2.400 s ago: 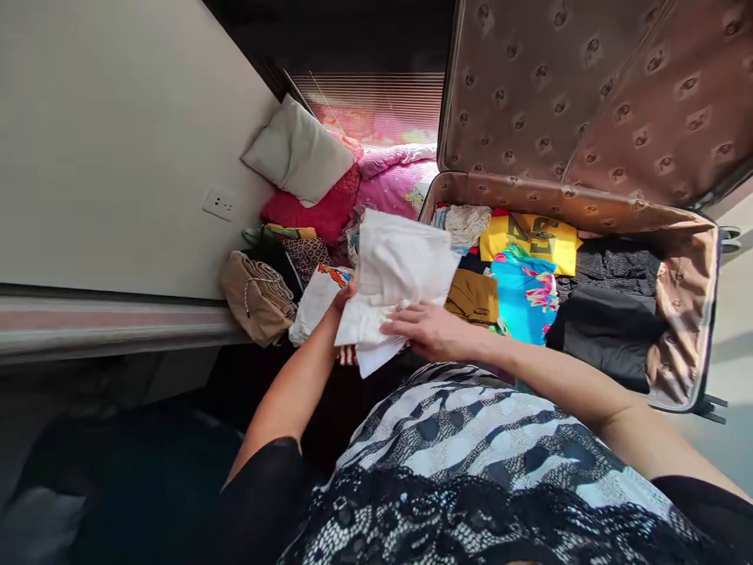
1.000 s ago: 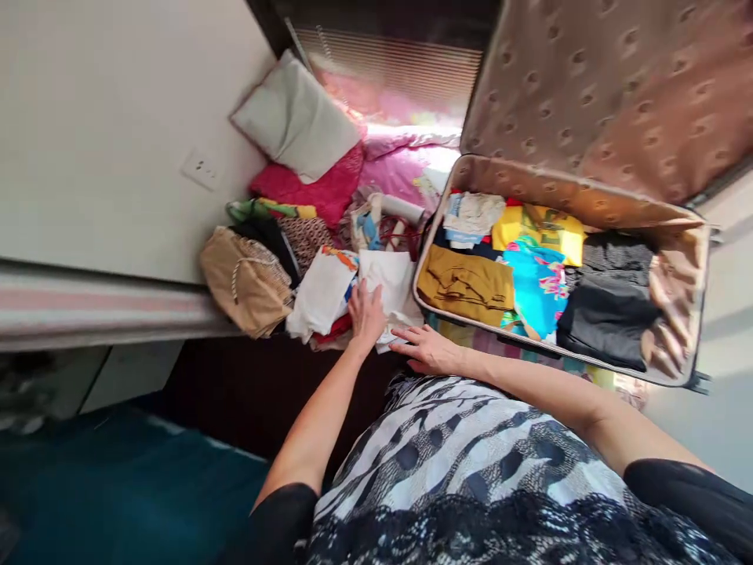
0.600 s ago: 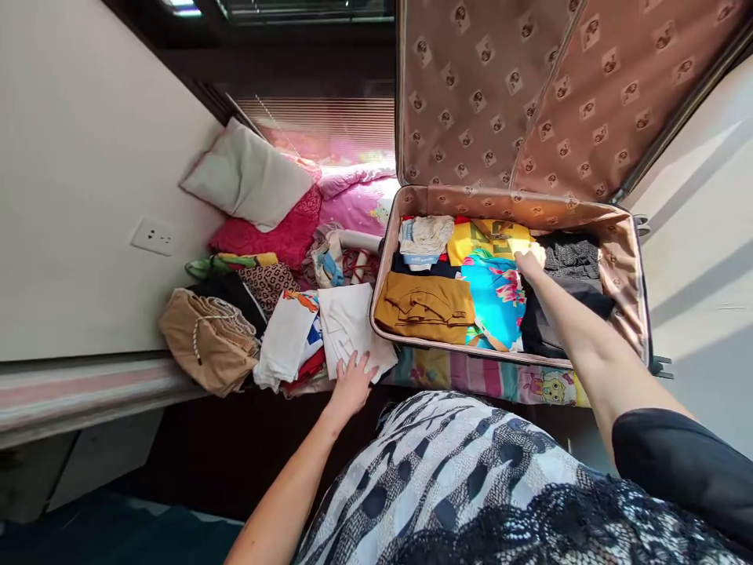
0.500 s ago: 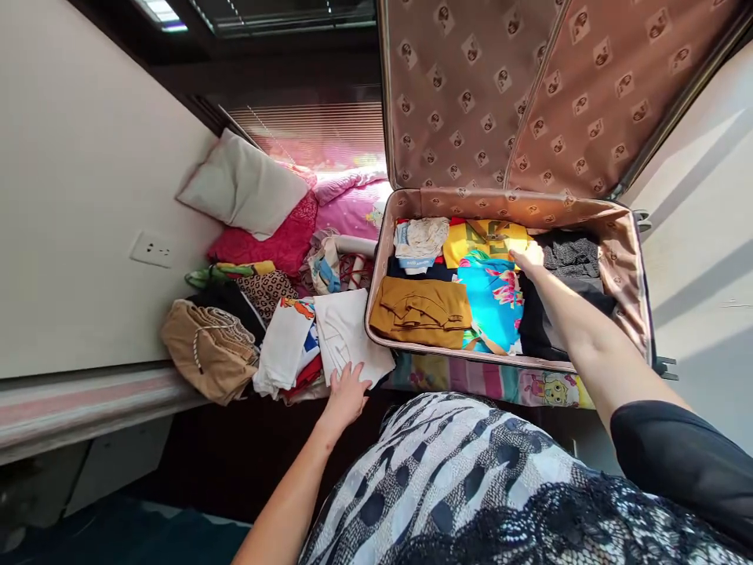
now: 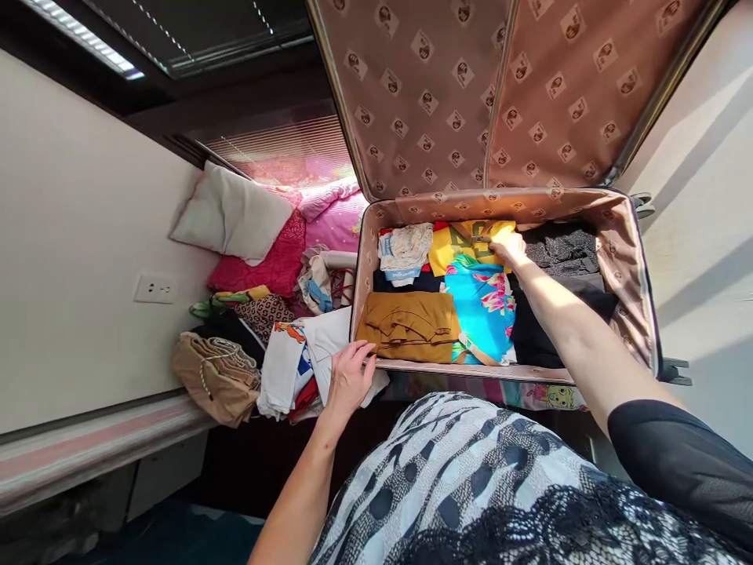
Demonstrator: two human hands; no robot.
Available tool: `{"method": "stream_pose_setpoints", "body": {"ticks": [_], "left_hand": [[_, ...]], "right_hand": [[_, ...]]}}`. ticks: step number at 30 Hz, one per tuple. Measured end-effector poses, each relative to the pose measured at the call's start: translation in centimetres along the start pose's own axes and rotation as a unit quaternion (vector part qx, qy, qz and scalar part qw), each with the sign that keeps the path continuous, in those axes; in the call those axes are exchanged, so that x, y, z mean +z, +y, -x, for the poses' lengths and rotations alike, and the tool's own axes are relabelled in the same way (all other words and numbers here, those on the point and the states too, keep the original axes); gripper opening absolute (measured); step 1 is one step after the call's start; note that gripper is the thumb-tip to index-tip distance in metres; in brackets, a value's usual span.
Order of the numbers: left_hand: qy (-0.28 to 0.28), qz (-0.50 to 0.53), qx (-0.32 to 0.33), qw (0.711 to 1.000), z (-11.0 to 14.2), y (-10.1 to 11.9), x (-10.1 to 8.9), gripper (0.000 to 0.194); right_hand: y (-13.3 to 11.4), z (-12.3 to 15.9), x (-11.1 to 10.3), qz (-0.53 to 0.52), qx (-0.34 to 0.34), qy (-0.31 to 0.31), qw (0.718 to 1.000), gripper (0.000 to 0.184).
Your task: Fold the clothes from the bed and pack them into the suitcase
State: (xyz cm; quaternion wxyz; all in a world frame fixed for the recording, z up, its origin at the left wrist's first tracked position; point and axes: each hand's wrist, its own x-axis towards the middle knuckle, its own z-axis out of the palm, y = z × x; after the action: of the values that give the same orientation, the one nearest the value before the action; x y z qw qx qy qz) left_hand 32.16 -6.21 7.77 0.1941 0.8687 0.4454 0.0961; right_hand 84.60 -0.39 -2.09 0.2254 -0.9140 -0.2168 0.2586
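Observation:
My right hand [image 5: 508, 246] reaches over the open suitcase [image 5: 412, 366] with its fingers closed at the buckle end of a tan strap [image 5: 466, 230]. The strap lies across a folded yellow shirt [image 5: 444, 253]; my fingers partly hide both. A blue floral garment [image 5: 479, 302] lies just in front, with a second buckled strap [image 5: 479, 349] on it. My left hand [image 5: 350, 378], empty with fingers apart and slightly bent, is at the suitcase's left front corner, over white clothes [image 5: 329, 337]. Beside that corner inside the case lies a folded mustard garment [image 5: 409, 322].
Dark folded clothes [image 5: 562, 249] fill the case's right side. Its patterned lid [image 5: 435, 94] stands raised behind. To the left are a tan bundle [image 5: 215, 373], a pale pillow [image 5: 235, 212] and piled clothes, beside a wall with a socket [image 5: 154, 288].
My left hand has lifted off the white clothes and moved up to the suitcase corner. My right hand stays by the strap on the yellow shirt. The view has shifted slightly.

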Motion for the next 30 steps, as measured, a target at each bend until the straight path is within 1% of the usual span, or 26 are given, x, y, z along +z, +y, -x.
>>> {"method": "stream_pose_setpoints", "body": {"ticks": [3, 7, 10, 12, 13, 15, 17, 19, 21, 25, 27, 30], "left_hand": [[-0.002, -0.01, 0.005, 1.0, -1.8, 0.7, 0.3, 0.029], [-0.02, -0.009, 0.023, 0.999, -3.4, 1.6, 1.5, 0.029], [-0.037, -0.002, 0.036, 0.999, -4.2, 2.2, 2.5, 0.027], [-0.054, 0.004, 0.04, 0.998, -4.8, 2.5, 3.0, 0.028], [-0.065, 0.007, 0.042, 0.997, -5.0, 2.7, 3.2, 0.028], [-0.091, 0.012, 0.045, 0.995, -5.6, 3.1, 3.4, 0.028], [-0.118, 0.016, 0.05, 0.992, -6.0, 3.4, 3.4, 0.028], [-0.137, 0.019, 0.054, 0.989, -6.1, 3.7, 3.3, 0.029], [-0.146, 0.023, 0.053, 0.988, -6.0, 3.7, 3.2, 0.03], [-0.153, 0.031, 0.038, 0.987, -5.2, 3.4, 2.9, 0.03], [-0.153, 0.035, 0.032, 0.987, -4.8, 3.2, 2.9, 0.03], [-0.148, 0.043, 0.028, 0.988, -4.3, 2.9, 3.0, 0.031]], "right_hand": [[0.4, -0.1, -0.5, 0.039, -0.003, -0.003, 0.999, 0.034], [0.7, -0.1, -0.6, 0.078, -0.021, -0.008, 0.997, 0.05], [0.2, 0.7, 0.0, 0.107, -0.049, -0.012, 0.993, 0.049], [-0.5, 2.2, 0.6, 0.135, -0.085, -0.014, 0.987, 0.047], [-1.0, 3.2, 1.0, 0.151, -0.113, -0.016, 0.982, 0.046], [-1.8, 5.5, 1.9, 0.185, -0.191, -0.032, 0.963, 0.048], [-2.3, 7.9, 2.9, 0.215, -0.272, -0.066, 0.936, 0.047], [-2.3, 9.7, 3.7, 0.239, -0.325, -0.101, 0.91, 0.044], [-1.9, 10.7, 4.4, 0.255, -0.356, -0.117, 0.891, 0.047], [-0.7, 10.9, 4.8, 0.272, -0.41, -0.103, 0.864, 0.061], [-0.3, 10.9, 4.7, 0.275, -0.421, -0.095, 0.859, 0.064], [-0.1, 11.3, 4.4, 0.284, -0.413, -0.083, 0.861, 0.063]]}}
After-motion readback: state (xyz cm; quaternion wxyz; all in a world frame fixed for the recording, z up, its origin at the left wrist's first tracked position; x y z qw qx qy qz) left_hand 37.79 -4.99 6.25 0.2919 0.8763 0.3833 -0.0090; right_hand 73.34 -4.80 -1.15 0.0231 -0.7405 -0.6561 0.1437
